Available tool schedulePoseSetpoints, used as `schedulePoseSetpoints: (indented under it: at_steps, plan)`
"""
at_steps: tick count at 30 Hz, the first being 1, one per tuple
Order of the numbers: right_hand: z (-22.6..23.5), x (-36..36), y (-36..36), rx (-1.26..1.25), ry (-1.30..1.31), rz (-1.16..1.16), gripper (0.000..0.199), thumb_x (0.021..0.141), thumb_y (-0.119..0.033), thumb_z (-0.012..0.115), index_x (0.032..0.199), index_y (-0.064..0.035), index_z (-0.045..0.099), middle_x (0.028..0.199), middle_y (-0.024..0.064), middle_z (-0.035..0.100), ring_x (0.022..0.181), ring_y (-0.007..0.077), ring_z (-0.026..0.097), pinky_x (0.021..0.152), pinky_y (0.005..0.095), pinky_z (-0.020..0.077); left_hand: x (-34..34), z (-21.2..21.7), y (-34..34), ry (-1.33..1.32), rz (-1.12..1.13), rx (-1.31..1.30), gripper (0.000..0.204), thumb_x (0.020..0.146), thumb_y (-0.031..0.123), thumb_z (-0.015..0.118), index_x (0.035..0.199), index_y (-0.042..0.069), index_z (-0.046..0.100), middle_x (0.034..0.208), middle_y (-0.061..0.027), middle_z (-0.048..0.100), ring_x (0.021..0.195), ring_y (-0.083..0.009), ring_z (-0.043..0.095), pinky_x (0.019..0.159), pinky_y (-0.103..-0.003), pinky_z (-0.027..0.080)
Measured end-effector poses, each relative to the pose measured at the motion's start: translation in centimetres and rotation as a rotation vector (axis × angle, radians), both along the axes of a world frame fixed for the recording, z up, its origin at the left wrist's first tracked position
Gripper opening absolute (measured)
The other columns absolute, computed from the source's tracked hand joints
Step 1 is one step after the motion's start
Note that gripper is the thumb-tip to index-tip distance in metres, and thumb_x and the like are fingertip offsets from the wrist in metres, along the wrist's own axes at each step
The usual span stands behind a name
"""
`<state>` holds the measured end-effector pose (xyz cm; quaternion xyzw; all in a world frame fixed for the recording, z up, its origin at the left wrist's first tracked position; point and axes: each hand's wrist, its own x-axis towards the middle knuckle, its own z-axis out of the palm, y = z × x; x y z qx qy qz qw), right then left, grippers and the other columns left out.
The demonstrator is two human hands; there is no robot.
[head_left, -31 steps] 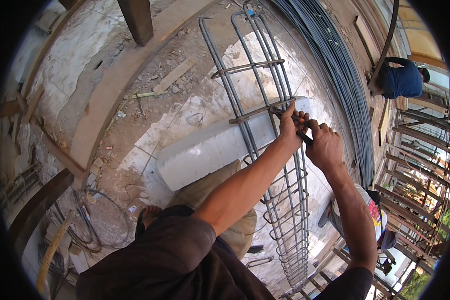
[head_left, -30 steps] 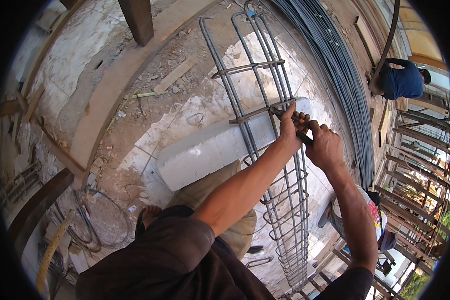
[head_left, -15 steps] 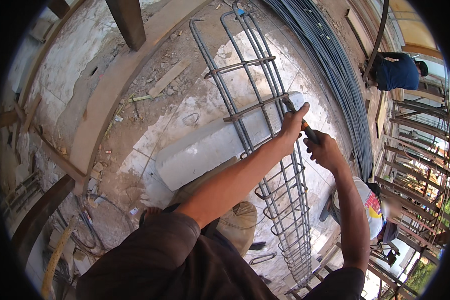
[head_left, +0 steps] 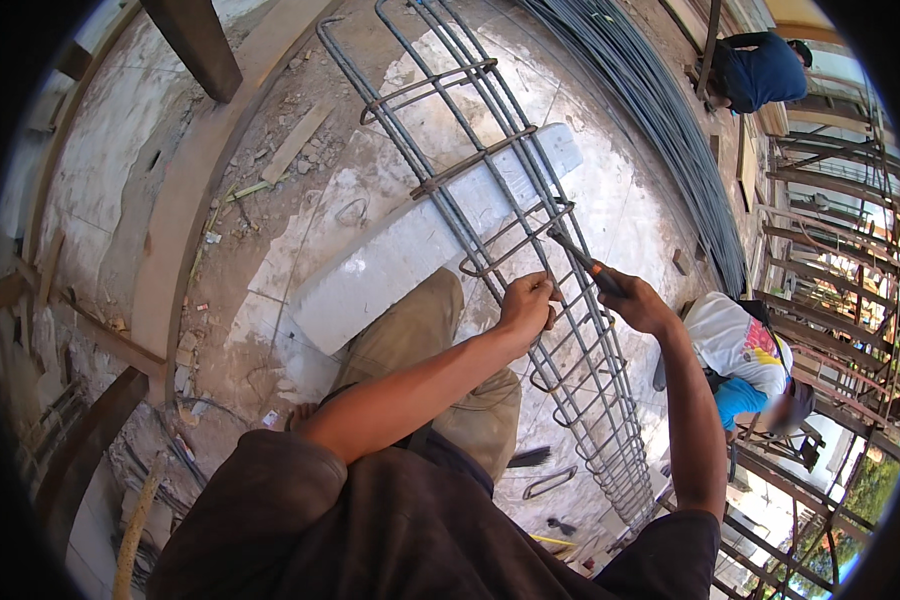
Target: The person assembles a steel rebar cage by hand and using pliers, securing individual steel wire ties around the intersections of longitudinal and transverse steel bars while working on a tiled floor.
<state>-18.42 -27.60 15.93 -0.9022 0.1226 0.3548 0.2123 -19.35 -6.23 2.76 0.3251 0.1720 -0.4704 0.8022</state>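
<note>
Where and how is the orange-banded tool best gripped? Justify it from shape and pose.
Probably by its dark handle, coming from the person's right, as the right hand does. The tool lies slanted: its metal head points up-left over the rebar cage, while the thicker handle points down-right, toward the right forearm, suiting a wrapped grip.
</note>
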Motion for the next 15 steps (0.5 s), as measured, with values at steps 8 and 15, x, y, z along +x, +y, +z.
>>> schedulePoseSetpoints:
  at_steps: [8, 15]
  plan:
    - [1.0, 3.5, 2.2, -0.424, 0.024, 0.424, 0.068, 0.095, -0.013, 0.064, 0.156, -0.037, 0.047, 0.099, 0.0158, 0.073, 0.09, 0.0381, 0.071, 0.081, 0.0492, 0.0547, -1.2, -0.7, -1.1, -0.155, 0.005, 0.202, 0.034, 0.108, 0.014, 0.052, 0.137, 0.0, 0.063, 0.089, -0.003, 0.062, 0.059, -0.0059, 0.05, 0.048, -0.025, 0.041]
    - [1.9, 4.0, 4.7, -0.618, -0.136, 0.66, 0.058, 0.098, -0.013, 0.061, 0.151, -0.033, 0.052, 0.097, 0.0219, 0.071, 0.086, 0.0382, 0.072, 0.073, 0.0501, 0.0563, -1.4, -0.8, -2.5, -0.153, 0.081, 0.193, 0.035, 0.107, 0.017, 0.055, 0.137, 0.0, 0.063, 0.085, -0.0017, 0.062, 0.061, -0.0061, 0.052, 0.05, -0.025, 0.041]
